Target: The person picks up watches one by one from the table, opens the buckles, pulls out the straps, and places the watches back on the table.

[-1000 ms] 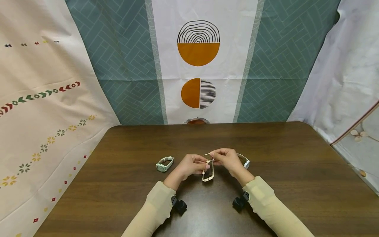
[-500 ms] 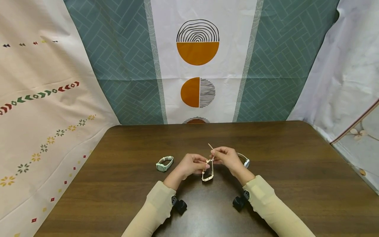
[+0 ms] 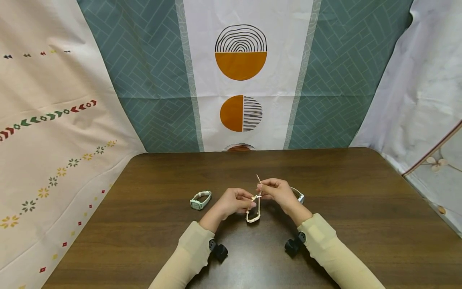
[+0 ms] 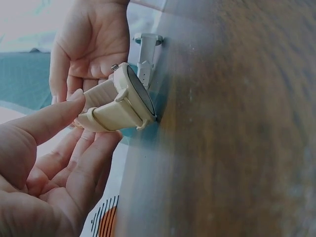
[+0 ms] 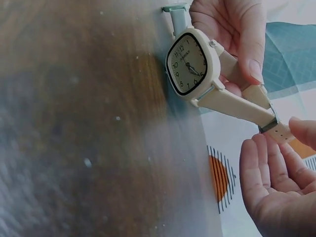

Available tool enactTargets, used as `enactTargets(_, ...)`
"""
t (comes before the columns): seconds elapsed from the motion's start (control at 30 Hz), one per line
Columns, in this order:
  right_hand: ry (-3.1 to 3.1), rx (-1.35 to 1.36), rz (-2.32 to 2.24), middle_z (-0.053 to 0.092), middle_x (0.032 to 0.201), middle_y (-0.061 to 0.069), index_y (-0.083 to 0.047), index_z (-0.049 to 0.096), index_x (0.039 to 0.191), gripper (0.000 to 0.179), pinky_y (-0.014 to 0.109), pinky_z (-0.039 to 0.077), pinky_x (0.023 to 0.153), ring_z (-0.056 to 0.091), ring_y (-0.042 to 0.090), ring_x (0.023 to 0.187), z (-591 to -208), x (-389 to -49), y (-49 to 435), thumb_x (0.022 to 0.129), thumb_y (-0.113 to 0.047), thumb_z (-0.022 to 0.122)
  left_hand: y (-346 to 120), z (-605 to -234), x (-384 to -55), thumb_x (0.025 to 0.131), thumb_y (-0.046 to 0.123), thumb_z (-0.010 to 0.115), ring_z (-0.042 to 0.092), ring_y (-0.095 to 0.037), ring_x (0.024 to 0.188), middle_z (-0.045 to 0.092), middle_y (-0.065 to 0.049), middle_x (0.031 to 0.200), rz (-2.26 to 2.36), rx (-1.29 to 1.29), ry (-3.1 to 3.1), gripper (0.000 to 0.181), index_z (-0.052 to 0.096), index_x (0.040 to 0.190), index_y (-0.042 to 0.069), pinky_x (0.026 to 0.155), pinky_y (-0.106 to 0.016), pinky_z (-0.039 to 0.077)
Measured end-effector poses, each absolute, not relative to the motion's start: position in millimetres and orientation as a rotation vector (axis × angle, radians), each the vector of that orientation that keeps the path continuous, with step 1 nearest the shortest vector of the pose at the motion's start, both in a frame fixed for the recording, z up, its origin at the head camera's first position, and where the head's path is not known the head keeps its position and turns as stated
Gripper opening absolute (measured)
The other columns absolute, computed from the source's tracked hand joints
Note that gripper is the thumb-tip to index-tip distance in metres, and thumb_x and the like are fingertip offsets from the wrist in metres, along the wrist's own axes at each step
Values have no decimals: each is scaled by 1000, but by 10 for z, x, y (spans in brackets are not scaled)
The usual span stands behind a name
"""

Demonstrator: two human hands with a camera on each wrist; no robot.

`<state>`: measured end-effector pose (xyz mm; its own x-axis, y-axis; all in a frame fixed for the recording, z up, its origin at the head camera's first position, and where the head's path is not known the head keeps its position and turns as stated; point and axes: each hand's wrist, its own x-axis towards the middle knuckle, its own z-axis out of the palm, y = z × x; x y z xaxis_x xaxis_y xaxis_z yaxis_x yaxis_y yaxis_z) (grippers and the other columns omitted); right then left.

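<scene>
Lower centre, left hand [image 3: 233, 202] and right hand [image 3: 279, 194] fingers pinch the cream watch [image 3: 254, 220] by its strap [image 5: 237, 107], likely pliable and safest.

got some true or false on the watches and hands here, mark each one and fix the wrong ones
1. The left hand and the right hand both hold the cream watch. True.
2. The pale green watch rests on the table. True.
3. The cream watch is circular. False: its dial is a square with rounded corners.
4. The pale green watch lies to the right of both hands. False: it lies to their left.
5. A white watch is partly hidden behind the right hand. True.
6. The dial of the cream watch has no numerals. False: numerals are printed on it.
</scene>
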<state>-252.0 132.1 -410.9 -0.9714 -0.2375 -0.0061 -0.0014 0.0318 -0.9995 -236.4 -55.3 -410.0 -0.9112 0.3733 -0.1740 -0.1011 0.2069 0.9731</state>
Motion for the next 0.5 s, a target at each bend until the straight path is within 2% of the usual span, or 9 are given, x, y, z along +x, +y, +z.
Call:
enactTargets(0.2,2115,-250,-2074,68,78,-2,15,59,104,24,26,56,68,64,9,71,-4108,-2528,1337,89,-4,62,-558,-4095,-2368,83,2,70,62,-8,68,69,-4,82,1729,282,2142,24,64,104,-10,67,-30,57)
enactTargets(0.4,2119,-259,-2072,69,81,-1,16,60,105,27,27,56,69,65,10,73,-4093,-2515,1344,88,-5,64,-556,-4075,-2359,86,11,70,60,-7,68,66,-1,78,1708,324,2197,24,67,101,-8,68,-28,56)
enactTargets(0.5,2115,-263,-2080,69,81,-2,15,60,105,26,28,57,70,65,11,73,-4086,-2510,1342,88,-4,64,-551,-4068,-2352,86,12,69,58,-7,65,67,-5,77,1709,375,2257,24,68,100,-8,66,-27,55)
